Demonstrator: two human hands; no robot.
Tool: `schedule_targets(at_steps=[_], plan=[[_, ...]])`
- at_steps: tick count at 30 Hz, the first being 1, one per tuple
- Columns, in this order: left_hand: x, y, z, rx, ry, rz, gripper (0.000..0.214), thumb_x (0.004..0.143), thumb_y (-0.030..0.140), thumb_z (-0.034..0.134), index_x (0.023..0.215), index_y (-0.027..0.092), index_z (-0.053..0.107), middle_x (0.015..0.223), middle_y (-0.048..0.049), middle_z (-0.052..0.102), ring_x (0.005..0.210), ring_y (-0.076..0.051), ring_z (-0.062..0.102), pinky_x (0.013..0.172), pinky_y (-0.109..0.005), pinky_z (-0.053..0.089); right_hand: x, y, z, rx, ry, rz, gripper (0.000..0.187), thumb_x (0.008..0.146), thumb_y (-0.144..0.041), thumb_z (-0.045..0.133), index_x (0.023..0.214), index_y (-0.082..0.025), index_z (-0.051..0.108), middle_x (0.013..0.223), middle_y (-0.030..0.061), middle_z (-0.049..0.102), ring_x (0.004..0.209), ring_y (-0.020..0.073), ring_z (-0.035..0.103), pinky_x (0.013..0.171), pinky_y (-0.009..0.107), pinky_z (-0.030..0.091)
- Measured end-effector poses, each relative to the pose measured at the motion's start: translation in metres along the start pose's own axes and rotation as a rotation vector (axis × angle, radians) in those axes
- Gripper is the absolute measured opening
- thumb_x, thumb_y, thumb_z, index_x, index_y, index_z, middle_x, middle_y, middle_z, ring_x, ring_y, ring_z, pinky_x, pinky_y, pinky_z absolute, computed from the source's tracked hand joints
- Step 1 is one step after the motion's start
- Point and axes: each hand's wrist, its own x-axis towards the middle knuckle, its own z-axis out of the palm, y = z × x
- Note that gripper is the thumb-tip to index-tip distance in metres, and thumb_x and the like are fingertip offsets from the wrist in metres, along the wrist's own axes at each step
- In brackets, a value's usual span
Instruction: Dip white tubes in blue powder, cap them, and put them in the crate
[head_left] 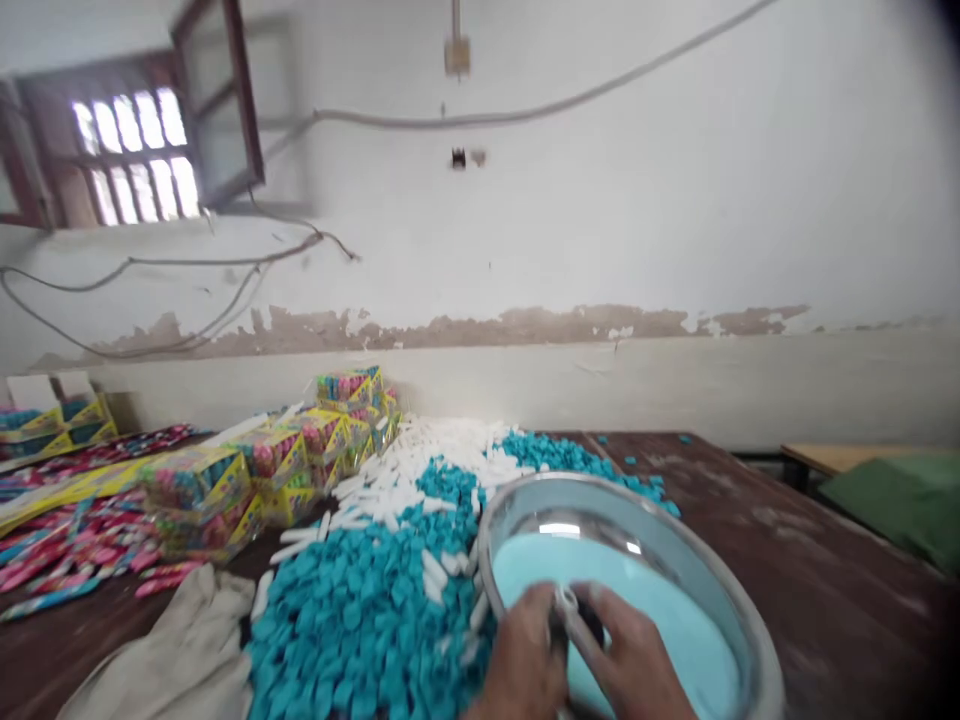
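My left hand (529, 645) and my right hand (634, 650) are close together above the near side of a round metal basin (750, 610). Light-blue liquid (675, 600) fills part of the basin. Between my curled fingers is a small pale tube-like piece (570, 608) with a ring-shaped open end. Both hands seem closed on it, though blur hides the exact grip. A dark patch beside the piece is too smeared to name. Left of the basin lies a heap of small teal caps (360, 620). White plastic tubes (431, 575) are scattered on and behind it.
Yellow display boxes (199, 485) of colourful tubes are stacked at the left, beside loose pink and blue wrapped pieces (90, 540). A beige cloth (172, 650) lies at the front left. The brown table (825, 590) extends right, near a green cloth (900, 500).
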Motion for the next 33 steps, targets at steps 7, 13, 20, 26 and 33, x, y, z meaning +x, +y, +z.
schedule_targets(at_steps=[7, 13, 20, 26, 33], plan=[[-0.036, -0.018, -0.034, 0.158, 0.211, 0.236, 0.032, 0.078, 0.007, 0.040, 0.107, 0.017, 0.048, 0.100, -0.0080, 0.058, 0.096, -0.020, 0.053, 0.086, -0.034, 0.042, -0.002, -0.046, 0.027, 0.018, 0.153, -0.354, 0.014, 0.086, -0.025, 0.045, 0.087, -0.018, 0.057, 0.074, 0.0049, 0.062, 0.069, 0.0166, 0.056, 0.062, 0.028, 0.045], [-0.079, -0.042, -0.055, 0.212, 0.248, 0.254, 0.045, 0.074, 0.004, 0.038, 0.118, 0.016, 0.042, 0.114, -0.0105, 0.054, 0.108, -0.020, 0.049, 0.094, -0.033, 0.039, -0.015, -0.071, 0.059, 0.051, 0.128, -0.509, 0.010, 0.084, -0.019, 0.049, 0.093, -0.018, 0.054, 0.076, 0.0048, 0.062, 0.070, 0.0171, 0.057, 0.063, 0.029, 0.047], [-0.122, -0.056, -0.091, 0.054, 0.324, -0.180, 0.020, 0.083, 0.021, 0.043, 0.101, 0.018, 0.053, 0.096, -0.0052, 0.061, 0.089, -0.018, 0.056, 0.080, -0.026, 0.043, -0.030, -0.066, 0.079, 0.109, -0.136, -0.319, 0.021, 0.086, -0.031, 0.047, 0.100, -0.018, 0.055, 0.087, 0.0060, 0.065, 0.078, 0.0184, 0.062, 0.067, 0.029, 0.050], [-0.160, -0.079, -0.131, -0.054, 0.435, -0.477, 0.025, 0.082, 0.028, 0.047, 0.104, 0.017, 0.046, 0.088, -0.0029, 0.062, 0.079, -0.016, 0.057, 0.072, -0.025, 0.042, -0.026, -0.053, 0.109, -0.004, -0.526, -0.160, 0.024, 0.085, -0.023, 0.040, 0.086, -0.019, 0.064, 0.084, 0.0058, 0.065, 0.076, 0.0186, 0.061, 0.067, 0.028, 0.048], [-0.175, -0.083, -0.138, -0.092, 0.327, -0.501, 0.025, 0.081, 0.026, 0.046, 0.105, 0.018, 0.048, 0.083, -0.0003, 0.060, 0.075, -0.015, 0.054, 0.070, -0.024, 0.040, -0.004, -0.075, 0.151, -0.244, -0.670, -0.299, 0.027, 0.086, -0.016, 0.040, 0.097, -0.018, 0.065, 0.091, 0.0089, 0.060, 0.087, 0.0207, 0.055, 0.075, 0.029, 0.042]])
